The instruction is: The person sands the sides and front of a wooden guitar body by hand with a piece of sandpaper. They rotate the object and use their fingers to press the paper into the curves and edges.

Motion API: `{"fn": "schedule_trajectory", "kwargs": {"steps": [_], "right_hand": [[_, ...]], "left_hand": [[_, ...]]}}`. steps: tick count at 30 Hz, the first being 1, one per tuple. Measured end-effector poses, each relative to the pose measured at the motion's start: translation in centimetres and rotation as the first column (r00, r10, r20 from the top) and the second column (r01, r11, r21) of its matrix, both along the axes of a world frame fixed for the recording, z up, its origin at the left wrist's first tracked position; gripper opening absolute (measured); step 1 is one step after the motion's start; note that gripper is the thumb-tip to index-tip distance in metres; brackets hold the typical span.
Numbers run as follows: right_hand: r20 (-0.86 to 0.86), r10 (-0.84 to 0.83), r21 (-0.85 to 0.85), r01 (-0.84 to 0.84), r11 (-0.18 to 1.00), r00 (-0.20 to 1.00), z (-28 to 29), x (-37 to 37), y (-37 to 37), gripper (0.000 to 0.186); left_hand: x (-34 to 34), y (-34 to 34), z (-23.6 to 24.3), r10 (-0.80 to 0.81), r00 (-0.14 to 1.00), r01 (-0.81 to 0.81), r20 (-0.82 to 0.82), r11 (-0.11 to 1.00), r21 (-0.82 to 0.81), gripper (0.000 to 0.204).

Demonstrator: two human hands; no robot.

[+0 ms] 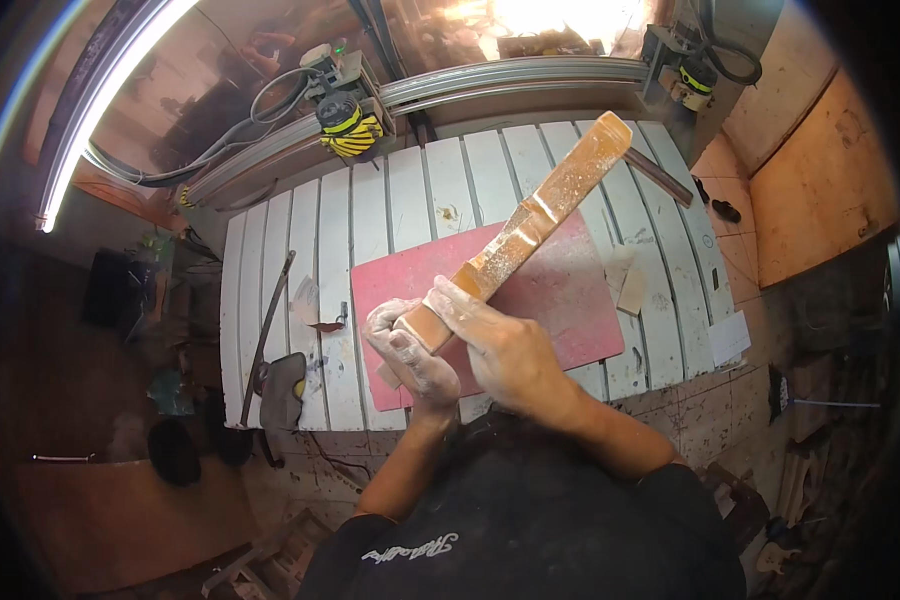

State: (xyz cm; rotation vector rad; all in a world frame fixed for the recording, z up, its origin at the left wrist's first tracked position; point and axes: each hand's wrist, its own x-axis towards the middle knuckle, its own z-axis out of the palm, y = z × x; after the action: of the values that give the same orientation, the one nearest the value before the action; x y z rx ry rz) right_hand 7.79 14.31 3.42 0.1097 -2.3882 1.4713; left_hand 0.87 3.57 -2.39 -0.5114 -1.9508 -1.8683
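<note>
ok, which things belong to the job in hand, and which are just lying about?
In the job:
dusty wooden bar, held by left hand and right hand
pink mat beneath, probably

Seemingly lying about:
long dark strip, left
white sheet, right
tan rectangular piece

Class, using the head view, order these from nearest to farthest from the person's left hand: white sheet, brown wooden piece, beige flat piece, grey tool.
1. Brown wooden piece: touching the left hand.
2. Grey tool: to the left.
3. Beige flat piece: right, just beyond the pink mat.
4. White sheet: farther right, at the table's right edge.
</note>
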Motion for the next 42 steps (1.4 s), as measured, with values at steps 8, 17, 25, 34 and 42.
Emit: {"fn": "schedule_trajectory", "kwargs": {"steps": [8,17,25,34,42], "right_hand": [[-0.018,0.032,-0.049,-0.033,0.998,0.999,0.2,0.3,0.1,0.062],[-0.054,0.02,-0.042,-0.022,0.999,0.998,1.3,2.0,-1.1,0.057],[-0.039,0.145,-0.108,-0.148,0.983,0.989,0.5,1.5,-0.8,0.053],[0.004,0.136,0.03,-0.136,0.99,0.991,0.2,0.6,-0.6,0.059],[0.046,0.074,0.061,-0.077,0.995,0.996,-0.2,0.0,0.0,0.058]], "left_hand": [[-0.2,0.4,0.4,-0.023,1.0,0.023,0.021,0.999,0.04,0.045],[0.3,-0.2,-0.6,0.047,0.997,-0.048,0.062,0.999,0.014,0.036],[0.8,-1.1,-0.7,-0.012,0.997,0.013,0.074,1.0,-0.01,0.032],[0.6,-0.8,-0.3,-0.028,0.993,0.016,0.111,0.994,0.108,0.03],[1.0,-0.2,-0.1,-0.039,0.997,0.033,0.068,0.996,0.089,0.032]]}}
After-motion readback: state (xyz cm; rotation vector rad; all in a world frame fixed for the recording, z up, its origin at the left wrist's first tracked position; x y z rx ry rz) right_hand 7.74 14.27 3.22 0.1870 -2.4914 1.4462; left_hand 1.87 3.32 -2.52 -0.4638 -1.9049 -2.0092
